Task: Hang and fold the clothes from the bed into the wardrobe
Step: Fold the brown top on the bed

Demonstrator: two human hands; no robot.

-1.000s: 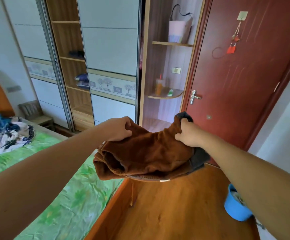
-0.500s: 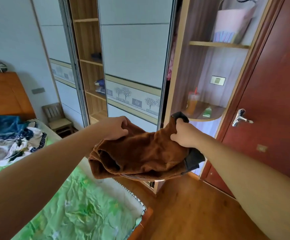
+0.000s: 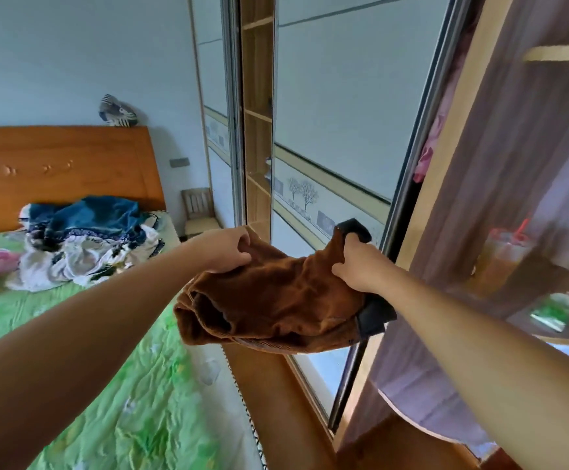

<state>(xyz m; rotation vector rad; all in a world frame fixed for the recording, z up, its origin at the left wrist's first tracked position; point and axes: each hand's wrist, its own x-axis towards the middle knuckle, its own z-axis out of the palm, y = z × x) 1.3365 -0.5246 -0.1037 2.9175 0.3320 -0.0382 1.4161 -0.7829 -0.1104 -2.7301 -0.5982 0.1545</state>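
The brown garment (image 3: 276,300) is bunched in a loose fold and held in the air between your two hands, at about waist height, over the near edge of the bed (image 3: 123,385) and just in front of the wardrobe (image 3: 344,96). Your left hand (image 3: 229,249) grips its upper left edge with the fingers curled over the plush cloth. Your right hand (image 3: 361,266) clamps the upper right edge, where a dark lining (image 3: 376,313) shows above and below your wrist. The hands are apart, with the cloth sagging between them.

Behind the garment stands the wardrobe's white sliding panel with its band of printed trees. To the left of that panel is an open shelf column (image 3: 257,147), and at the panel's right edge a pink cloth (image 3: 427,154) shows in the gap. Further right is a corner shelf (image 3: 548,320) with what looks like a bottle (image 3: 500,262), too blurred to be sure.

On the green sheet near the wooden headboard (image 3: 62,164) lies a pile of clothes (image 3: 83,239) in blue, white and pink, well apart from your hands. A small wooden chair (image 3: 198,208) stands between the bed and the wardrobe.
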